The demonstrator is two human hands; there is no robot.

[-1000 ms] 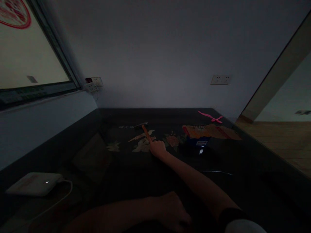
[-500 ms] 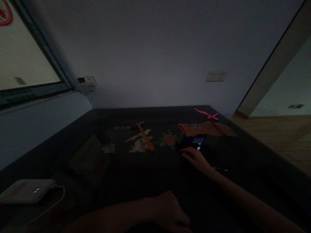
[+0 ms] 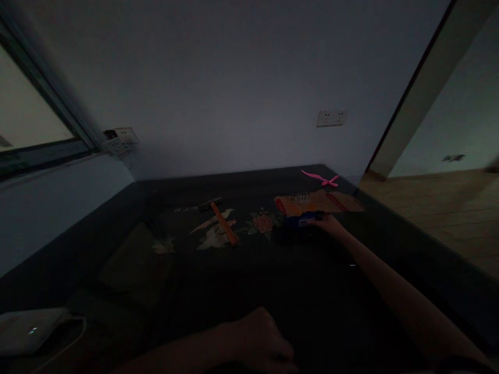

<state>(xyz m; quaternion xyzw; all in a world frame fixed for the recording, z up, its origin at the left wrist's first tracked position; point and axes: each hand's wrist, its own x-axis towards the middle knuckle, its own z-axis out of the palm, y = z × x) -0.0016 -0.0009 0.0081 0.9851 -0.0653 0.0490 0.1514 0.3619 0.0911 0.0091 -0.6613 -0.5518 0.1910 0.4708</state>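
My right hand (image 3: 326, 223) reaches across the dark table to a small blue box (image 3: 299, 221), its fingers closed on the box's right end. The box lies against the near edge of a flattened orange-brown piece of packaging (image 3: 327, 201). Close to me, my left hand (image 3: 267, 340) rests low over the table with its fingers curled in; what it holds, if anything, is hidden. A hammer (image 3: 225, 224) with an orange-brown handle and a dark head lies left of the box, near neither hand.
Several thin dark pieces (image 3: 300, 196) lie in a row on the packaging. Behind it is a pink ribbon-like strip (image 3: 322, 178). A white device (image 3: 33, 327) with a cable sits at the near left. The table (image 3: 234, 280) meets a wall with sockets (image 3: 331, 118).
My right hand has moved forward to the blue box and closed on its right end; the box looks lower. My left hand stays curled. The whole view has shifted slightly.
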